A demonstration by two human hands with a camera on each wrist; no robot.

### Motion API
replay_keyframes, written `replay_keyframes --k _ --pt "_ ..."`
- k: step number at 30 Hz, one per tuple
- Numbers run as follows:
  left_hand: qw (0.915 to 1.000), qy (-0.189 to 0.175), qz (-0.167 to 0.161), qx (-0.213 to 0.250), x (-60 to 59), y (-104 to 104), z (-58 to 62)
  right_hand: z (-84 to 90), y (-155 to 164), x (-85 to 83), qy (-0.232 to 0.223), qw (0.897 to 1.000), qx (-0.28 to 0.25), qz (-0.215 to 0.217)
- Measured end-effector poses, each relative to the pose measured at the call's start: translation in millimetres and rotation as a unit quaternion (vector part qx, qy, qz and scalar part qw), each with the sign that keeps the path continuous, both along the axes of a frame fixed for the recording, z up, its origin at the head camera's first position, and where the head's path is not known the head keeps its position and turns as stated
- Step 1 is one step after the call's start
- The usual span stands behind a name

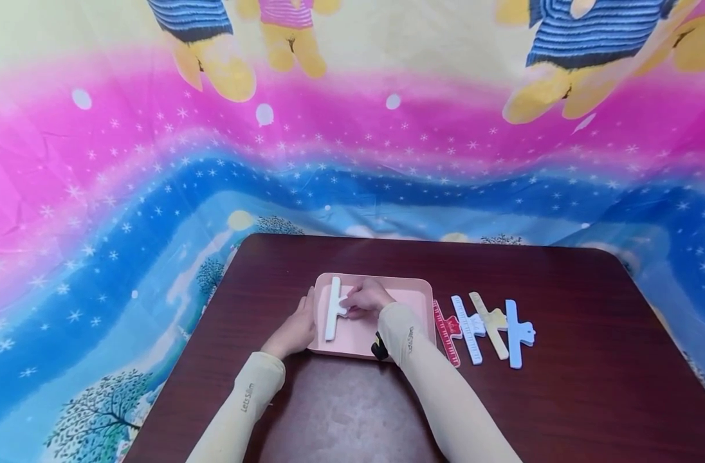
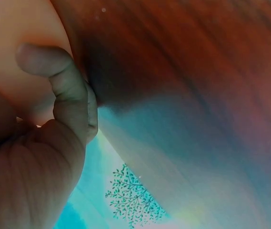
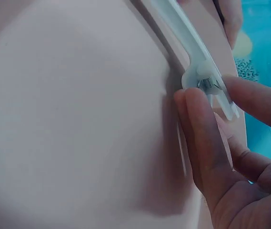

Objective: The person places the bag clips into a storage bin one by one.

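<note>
A white sealing clip (image 1: 332, 310) lies along the left side inside a shallow pink tray (image 1: 407, 315). My right hand (image 1: 368, 297) pinches the clip at its short handle, thumb on one side and fingers on the other. The right wrist view shows the clip's small spring (image 3: 206, 83) close up between the fingertips. At the tray's left side, my left hand (image 1: 294, 328) grips the edge. A bent digit (image 2: 61, 81) rests against the pink wall in the left wrist view; the rest of that hold is partly hidden.
Right of the tray lie a red clip (image 1: 447, 334), a white ruler-marked clip (image 1: 467, 329), a cream clip (image 1: 489, 326) and a blue clip (image 1: 514, 333), side by side. The dark brown table (image 1: 607, 360) meets a patterned curtain (image 1: 375, 154) behind. A small black object (image 1: 379, 347) shows beside the right sleeve.
</note>
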State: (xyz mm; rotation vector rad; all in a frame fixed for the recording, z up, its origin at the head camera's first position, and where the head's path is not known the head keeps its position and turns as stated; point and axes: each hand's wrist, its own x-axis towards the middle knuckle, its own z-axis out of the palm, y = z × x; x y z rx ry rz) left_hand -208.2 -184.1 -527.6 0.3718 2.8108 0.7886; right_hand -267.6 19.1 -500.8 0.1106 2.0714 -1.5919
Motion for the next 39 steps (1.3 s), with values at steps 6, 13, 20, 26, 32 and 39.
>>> replay_keyframes --k 6,13,20,26,32,39 --pt "0.9999 -0.001 -0.01 0.002 -1.8 1 0.4 0.4 -4 -0.6 0.007 1.0 0.022 0.005" --pt "1.0 -0.001 -0.007 -0.002 -0.6 0 -0.8 -0.9 -9 0.5 0.012 0.999 0.038 0.007" --pt "1.0 -0.004 0.001 0.002 -1.3 0 -0.9 0.0 -13 -0.5 0.018 0.998 0.058 0.001" --pt "1.0 -0.001 0.006 -0.004 -1.0 0 -3.0 0.8 -14 0.7 0.024 0.998 0.063 0.002" --pt "0.9999 -0.008 0.009 -0.003 0.1 0 -3.1 -1.6 -15 -0.1 0.03 0.997 0.067 0.006" --pt "1.0 -0.003 0.009 -0.002 0.0 1 -3.3 -6.2 -17 -4.7 0.021 0.997 0.069 0.012"
